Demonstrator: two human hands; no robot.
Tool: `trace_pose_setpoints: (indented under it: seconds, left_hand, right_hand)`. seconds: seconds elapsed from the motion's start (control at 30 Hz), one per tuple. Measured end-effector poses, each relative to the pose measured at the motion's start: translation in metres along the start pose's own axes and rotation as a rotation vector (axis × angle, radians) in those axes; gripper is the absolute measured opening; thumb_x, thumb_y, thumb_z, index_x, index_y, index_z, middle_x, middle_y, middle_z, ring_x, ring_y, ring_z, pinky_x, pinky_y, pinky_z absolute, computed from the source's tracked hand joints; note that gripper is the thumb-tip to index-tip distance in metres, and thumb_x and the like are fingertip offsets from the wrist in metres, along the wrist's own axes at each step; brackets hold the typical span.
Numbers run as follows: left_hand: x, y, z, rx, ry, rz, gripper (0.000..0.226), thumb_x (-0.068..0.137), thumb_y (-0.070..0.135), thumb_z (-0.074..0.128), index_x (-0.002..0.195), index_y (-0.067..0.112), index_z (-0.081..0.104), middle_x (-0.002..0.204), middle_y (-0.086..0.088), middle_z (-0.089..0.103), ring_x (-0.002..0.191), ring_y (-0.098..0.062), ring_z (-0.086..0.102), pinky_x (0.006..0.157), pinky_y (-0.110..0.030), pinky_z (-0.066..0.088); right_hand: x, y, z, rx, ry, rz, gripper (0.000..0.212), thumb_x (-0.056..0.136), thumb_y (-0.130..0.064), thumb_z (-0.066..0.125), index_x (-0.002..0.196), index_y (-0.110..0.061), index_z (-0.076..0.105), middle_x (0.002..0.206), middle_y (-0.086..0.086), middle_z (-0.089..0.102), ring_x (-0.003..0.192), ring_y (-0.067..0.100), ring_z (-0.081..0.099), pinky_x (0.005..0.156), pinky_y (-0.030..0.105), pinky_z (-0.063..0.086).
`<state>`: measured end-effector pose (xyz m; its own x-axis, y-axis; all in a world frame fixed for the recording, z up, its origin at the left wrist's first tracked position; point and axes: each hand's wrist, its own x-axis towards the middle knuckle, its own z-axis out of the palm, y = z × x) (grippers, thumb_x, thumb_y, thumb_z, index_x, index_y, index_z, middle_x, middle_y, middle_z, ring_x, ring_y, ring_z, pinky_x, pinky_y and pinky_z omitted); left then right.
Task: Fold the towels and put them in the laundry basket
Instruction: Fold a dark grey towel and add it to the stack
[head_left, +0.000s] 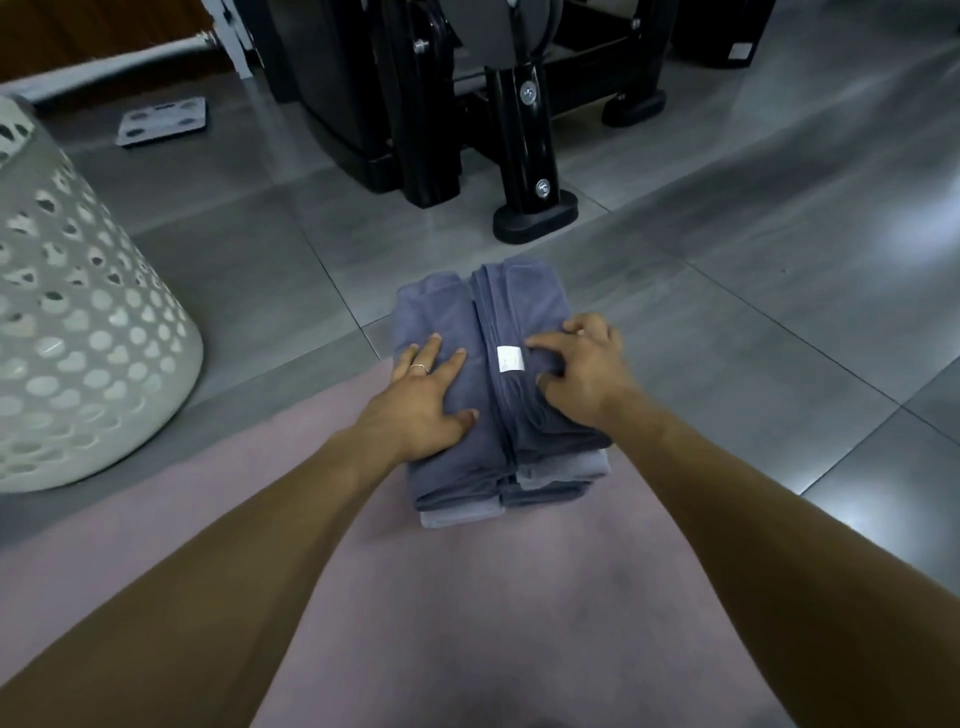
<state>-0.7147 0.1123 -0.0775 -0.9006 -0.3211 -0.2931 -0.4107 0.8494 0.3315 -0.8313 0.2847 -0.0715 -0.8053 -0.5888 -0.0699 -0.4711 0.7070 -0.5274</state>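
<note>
Two hands rest on a stack of folded blue-grey towels (493, 395) on the pink mat (441, 597): left hand (423, 402) flat with fingers spread, right hand (582, 374) with curled fingers pinching the top fold; white perforated plastic laundry basket (78, 322) stands well left

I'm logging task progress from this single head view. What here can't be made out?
- Inside of the laundry basket: cut off by the left edge, its opening out of view, so its contents are unknown.
- Number of towels in the stack: layers merge, and both the left hand and right hand cover the top.
- White tag: too small to read.
</note>
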Motion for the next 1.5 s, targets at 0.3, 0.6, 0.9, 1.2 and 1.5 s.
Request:
trace_pose_setpoints:
  seconds: [0.3, 0.6, 0.9, 1.2, 1.5]
  left_hand:
    - [-0.004, -0.001, 0.013, -0.068, 0.183, 0.022, 0.092, 0.083, 0.031, 0.063, 0.154, 0.032, 0.004, 0.161, 0.007, -0.018, 0.147, -0.025, -0.018, 0.119, -0.044, 0.013]
    - [0.036, -0.007, -0.039, 0.246, -0.273, -0.012, 0.137, 0.054, 0.063, 0.08, 0.15, 0.04, -0.016, 0.159, 0.003, -0.024, 0.147, -0.026, -0.019, 0.119, -0.05, 0.015]
    - [0.048, 0.006, -0.028, 0.406, -0.388, -0.09, 0.162, 0.042, 0.06, 0.089, 0.137, 0.039, -0.04, 0.145, 0.003, -0.049, 0.138, -0.029, -0.039, 0.117, -0.059, 0.013]
    - [0.049, 0.003, -0.023, 0.336, -0.35, -0.119, 0.157, 0.05, 0.051, 0.09, 0.14, 0.035, -0.037, 0.144, 0.002, -0.05, 0.135, -0.029, -0.042, 0.119, -0.054, 0.007]
    - [0.006, -0.005, -0.043, 0.091, 0.009, 0.081, 0.077, 0.071, 0.027, 0.076, 0.141, 0.024, 0.043, 0.144, -0.005, 0.042, 0.133, -0.028, 0.041, 0.103, -0.04, 0.043]
  right_hand:
    - [-0.024, 0.005, 0.036, -0.384, -0.026, -0.188, 0.077, 0.084, -0.051, 0.025, 0.155, -0.027, 0.005, 0.161, 0.009, -0.017, 0.147, 0.037, -0.001, 0.116, 0.053, 0.013]
    - [0.045, -0.028, -0.04, -0.542, -0.528, -0.179, 0.095, 0.061, -0.051, 0.078, 0.143, -0.033, 0.031, 0.146, -0.001, 0.031, 0.129, 0.029, 0.039, 0.104, 0.047, 0.042]
    - [0.059, -0.03, 0.002, -0.774, -0.47, -0.167, 0.146, 0.059, -0.053, 0.085, 0.151, -0.012, -0.02, 0.159, 0.011, -0.023, 0.146, 0.036, -0.018, 0.12, 0.051, 0.006]
    - [0.052, -0.05, 0.016, -0.763, -0.408, -0.092, 0.116, 0.08, -0.034, 0.072, 0.152, -0.007, -0.016, 0.159, 0.016, -0.021, 0.145, 0.04, -0.016, 0.119, 0.051, 0.0]
    - [0.002, -0.054, -0.031, -0.355, -0.31, -0.178, 0.046, 0.085, -0.015, 0.062, 0.129, -0.011, 0.051, 0.133, 0.011, 0.052, 0.12, 0.032, 0.052, 0.096, 0.038, 0.047]
